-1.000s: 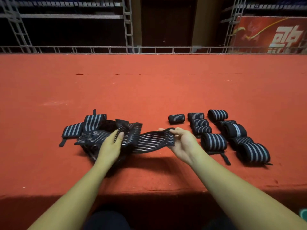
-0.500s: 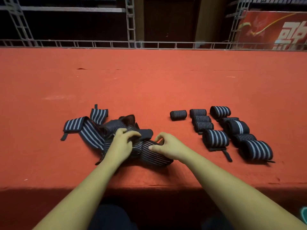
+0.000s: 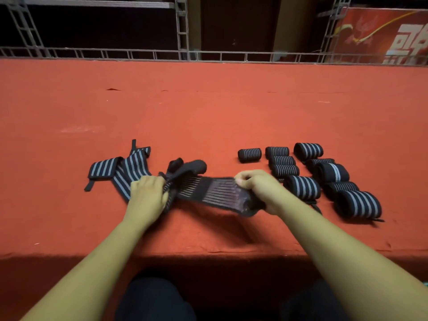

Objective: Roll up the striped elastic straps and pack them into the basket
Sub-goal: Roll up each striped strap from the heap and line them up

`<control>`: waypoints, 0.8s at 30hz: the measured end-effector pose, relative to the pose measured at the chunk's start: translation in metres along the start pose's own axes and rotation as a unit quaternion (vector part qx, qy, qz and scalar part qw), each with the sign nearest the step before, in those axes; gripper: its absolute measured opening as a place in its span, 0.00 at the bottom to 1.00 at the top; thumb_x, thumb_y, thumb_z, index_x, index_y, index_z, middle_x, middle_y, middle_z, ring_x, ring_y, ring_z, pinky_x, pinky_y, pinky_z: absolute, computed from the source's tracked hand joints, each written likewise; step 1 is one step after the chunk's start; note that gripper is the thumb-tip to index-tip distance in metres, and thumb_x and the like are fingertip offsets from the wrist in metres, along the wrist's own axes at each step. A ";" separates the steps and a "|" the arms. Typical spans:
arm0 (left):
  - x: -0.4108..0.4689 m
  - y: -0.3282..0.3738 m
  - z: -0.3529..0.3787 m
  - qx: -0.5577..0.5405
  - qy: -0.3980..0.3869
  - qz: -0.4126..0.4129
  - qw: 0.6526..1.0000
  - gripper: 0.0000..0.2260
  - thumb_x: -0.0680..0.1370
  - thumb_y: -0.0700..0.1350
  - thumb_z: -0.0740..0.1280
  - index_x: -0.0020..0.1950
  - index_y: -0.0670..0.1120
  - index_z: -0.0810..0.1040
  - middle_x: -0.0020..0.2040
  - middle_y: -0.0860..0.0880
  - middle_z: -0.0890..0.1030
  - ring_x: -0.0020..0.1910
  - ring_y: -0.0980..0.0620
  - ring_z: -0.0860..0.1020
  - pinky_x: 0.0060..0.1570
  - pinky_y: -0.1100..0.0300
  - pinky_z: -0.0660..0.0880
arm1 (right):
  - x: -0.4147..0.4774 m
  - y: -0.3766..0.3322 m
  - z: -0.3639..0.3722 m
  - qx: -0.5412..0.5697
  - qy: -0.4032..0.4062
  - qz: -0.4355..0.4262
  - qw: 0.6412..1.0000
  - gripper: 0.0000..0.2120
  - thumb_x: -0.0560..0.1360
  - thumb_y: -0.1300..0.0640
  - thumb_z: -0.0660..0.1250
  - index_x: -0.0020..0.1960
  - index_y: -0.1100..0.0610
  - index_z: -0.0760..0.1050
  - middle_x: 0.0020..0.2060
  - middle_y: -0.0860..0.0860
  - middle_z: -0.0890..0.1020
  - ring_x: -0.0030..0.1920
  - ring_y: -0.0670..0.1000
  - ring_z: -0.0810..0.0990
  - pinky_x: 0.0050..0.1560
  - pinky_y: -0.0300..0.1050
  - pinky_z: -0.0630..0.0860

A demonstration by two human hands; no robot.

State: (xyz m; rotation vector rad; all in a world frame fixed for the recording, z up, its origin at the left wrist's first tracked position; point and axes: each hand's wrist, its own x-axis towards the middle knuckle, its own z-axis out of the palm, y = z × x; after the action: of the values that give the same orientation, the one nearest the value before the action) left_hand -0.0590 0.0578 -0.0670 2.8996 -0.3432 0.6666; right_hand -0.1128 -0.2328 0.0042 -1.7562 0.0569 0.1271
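A black elastic strap with thin pale stripes is stretched flat between my hands on the red carpeted platform. My left hand grips its left end, bunched with other strap fabric. My right hand grips its right end, fingers curled over the edge. Behind my left hand lies a loose heap of unrolled straps with wider grey stripes. To the right sit several rolled straps in rows. No basket is in view.
The platform's front edge runs just under my forearms, with dark shadow and my knees below. A metal railing and truss posts close off the far side, and a red banner hangs at the back right.
My hands were close together over the bunched straps half a second ago. They have since moved apart, pulling one strap out flat between them; my right hand now sits nearer the rolled straps.
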 end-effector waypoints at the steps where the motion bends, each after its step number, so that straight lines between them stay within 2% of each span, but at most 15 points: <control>1: 0.002 -0.006 0.001 -0.016 -0.020 -0.043 0.999 0.05 0.76 0.44 0.68 0.45 0.43 0.75 0.45 0.42 0.79 0.48 0.38 0.77 0.46 0.45 0.70 | -0.002 -0.002 -0.010 0.076 0.016 0.012 0.997 0.16 0.79 0.68 0.61 0.35 0.55 0.73 0.31 0.51 0.75 0.29 0.49 0.74 0.30 0.38 0.69; 3: 0.002 -0.015 0.001 -0.051 -0.051 -0.115 0.991 0.06 0.76 0.42 0.66 0.50 0.41 0.74 0.51 0.39 0.78 0.53 0.36 0.76 0.51 0.42 0.72 | -0.005 -0.004 -0.029 0.141 0.053 0.027 0.988 0.16 0.80 0.67 0.59 0.35 0.56 0.73 0.28 0.51 0.75 0.25 0.47 0.74 0.24 0.36 0.69; 5: 0.002 -0.015 0.005 -0.058 -0.053 -0.128 0.989 0.12 0.76 0.40 0.68 0.58 0.41 0.75 0.59 0.37 0.76 0.60 0.34 0.74 0.58 0.40 0.71 | -0.003 0.002 -0.041 0.066 0.069 0.006 0.995 0.14 0.80 0.63 0.63 0.36 0.57 0.74 0.27 0.50 0.74 0.26 0.47 0.72 0.28 0.38 0.68; 8: 0.004 0.013 0.004 -0.071 0.003 -0.015 0.997 0.25 0.68 0.33 0.72 0.65 0.41 0.76 0.70 0.36 0.71 0.70 0.35 0.69 0.67 0.38 0.67 | -0.001 0.014 -0.039 -0.134 0.022 0.004 0.991 0.15 0.74 0.46 0.73 0.38 0.57 0.80 0.25 0.46 0.71 0.27 0.46 0.67 0.28 0.39 0.63; 10: 0.006 0.037 0.000 -0.102 0.001 0.083 0.991 0.24 0.69 0.35 0.72 0.65 0.43 0.77 0.71 0.42 0.73 0.72 0.41 0.69 0.70 0.42 0.66 | 0.000 0.019 -0.031 -0.278 -0.023 0.019 0.960 0.19 0.68 0.38 0.76 0.40 0.55 0.83 0.27 0.43 0.76 0.29 0.42 0.72 0.30 0.36 0.67; 12: 0.002 0.056 0.002 -0.125 -0.048 0.126 0.983 0.18 0.76 0.44 0.70 0.66 0.49 0.76 0.70 0.50 0.75 0.74 0.49 0.67 0.73 0.47 0.59 | 0.003 0.021 -0.022 -0.337 -0.051 0.018 0.940 0.20 0.65 0.37 0.78 0.42 0.54 0.84 0.33 0.46 0.80 0.36 0.44 0.77 0.38 0.40 0.72; 14: -0.003 0.057 0.012 -0.118 -0.087 0.114 0.983 0.18 0.80 0.52 0.65 0.70 0.53 0.74 0.71 0.54 0.73 0.74 0.52 0.66 0.75 0.51 0.54 | 0.005 0.020 -0.012 -0.381 -0.052 0.016 0.923 0.21 0.66 0.39 0.78 0.45 0.57 0.83 0.39 0.51 0.81 0.44 0.51 0.81 0.47 0.45 0.76; 17: -0.014 0.039 0.029 -0.080 -0.126 0.097 0.984 0.21 0.81 0.57 0.61 0.73 0.55 0.71 0.74 0.53 0.70 0.75 0.52 0.65 0.76 0.53 0.49 | 0.007 0.015 0.005 -0.430 -0.013 0.004 0.903 0.25 0.70 0.41 0.75 0.47 0.64 0.80 0.39 0.55 0.81 0.46 0.57 0.81 0.44 0.47 0.75; 19: -0.022 0.030 0.037 -0.065 -0.126 0.092 0.986 0.26 0.79 0.62 0.52 0.73 0.55 0.72 0.75 0.53 0.70 0.76 0.53 0.64 0.77 0.54 0.48 | 0.010 0.019 0.015 -0.422 0.002 -0.001 0.907 0.23 0.72 0.41 0.73 0.48 0.62 0.77 0.42 0.57 0.81 0.47 0.58 0.80 0.43 0.48 0.71; 21: -0.028 0.030 0.042 -0.071 -0.106 0.083 0.988 0.30 0.77 0.63 0.47 0.73 0.55 0.72 0.74 0.54 0.70 0.75 0.53 0.64 0.78 0.54 0.49 | 0.015 0.028 0.024 -0.395 0.012 0.003 0.918 0.22 0.73 0.42 0.73 0.54 0.58 0.71 0.50 0.56 0.79 0.52 0.57 0.78 0.45 0.47 0.69; 24: -0.031 0.034 0.044 -0.071 -0.085 0.076 0.991 0.28 0.78 0.62 0.48 0.72 0.56 0.73 0.74 0.54 0.71 0.75 0.53 0.65 0.78 0.54 0.51 | 0.024 0.044 0.036 -0.384 0.032 0.021 0.922 0.31 0.75 0.43 0.71 0.67 0.60 0.65 0.64 0.60 0.74 0.64 0.60 0.75 0.59 0.49 0.72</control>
State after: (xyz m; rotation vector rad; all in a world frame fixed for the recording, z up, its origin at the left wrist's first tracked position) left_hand -0.0765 0.0225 -0.1171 2.8196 -0.6120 0.3966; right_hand -0.0954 -0.2048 -0.0486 -2.5482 0.1015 0.1339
